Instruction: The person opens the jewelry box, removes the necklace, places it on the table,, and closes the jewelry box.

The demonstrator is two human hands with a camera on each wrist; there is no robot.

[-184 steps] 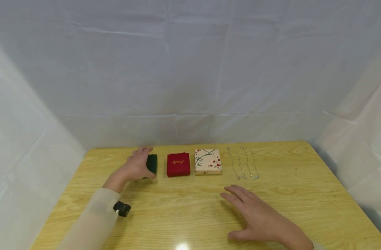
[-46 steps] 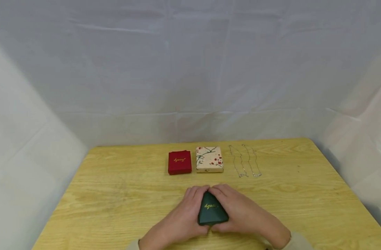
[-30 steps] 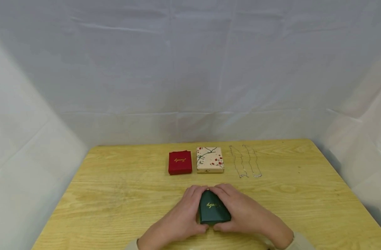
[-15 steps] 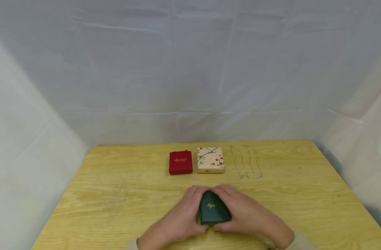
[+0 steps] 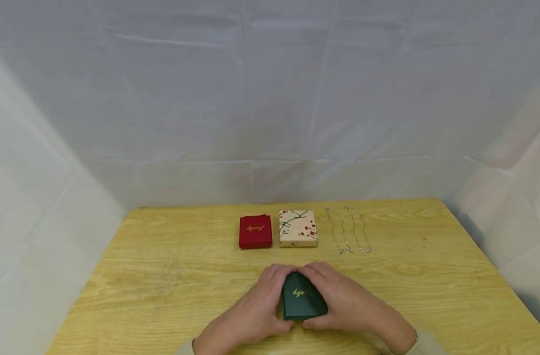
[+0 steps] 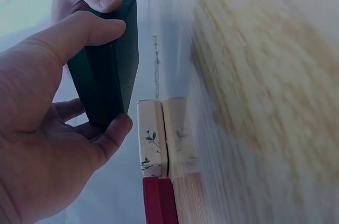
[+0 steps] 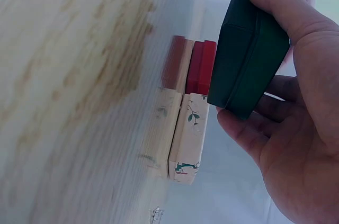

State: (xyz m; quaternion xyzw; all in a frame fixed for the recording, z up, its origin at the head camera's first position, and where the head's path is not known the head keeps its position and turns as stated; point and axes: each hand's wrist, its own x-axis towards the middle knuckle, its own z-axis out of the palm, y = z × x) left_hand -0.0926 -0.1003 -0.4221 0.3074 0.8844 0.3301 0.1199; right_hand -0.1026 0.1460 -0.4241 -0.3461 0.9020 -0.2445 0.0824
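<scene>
A small dark green jewelry box point(image 5: 303, 304) with gold lettering on its lid is at the front middle of the table. My left hand point(image 5: 262, 306) grips its left side, and my right hand point(image 5: 346, 301) grips the right. The fingertips of both hands meet at the far edge of the box, while the thumbs are at the near edge. In the left wrist view the green box point(image 6: 103, 83) shows a gap between it and the tabletop. The lid seam of the box point(image 7: 244, 49) looks closed in the right wrist view. Fingers hide parts of its sides.
Behind the hands lie a red box point(image 5: 255, 232) with gold lettering and a cream box point(image 5: 298, 229) with a floral branch print. To their right are two thin silver necklaces point(image 5: 344, 250) laid out lengthwise. White cloth point(image 5: 270, 98) surrounds the wooden table point(image 5: 163, 276).
The green box has moved from the left end of the back row to the front middle. My right hand has joined my left on it. Over the last second both hands stay almost still.
</scene>
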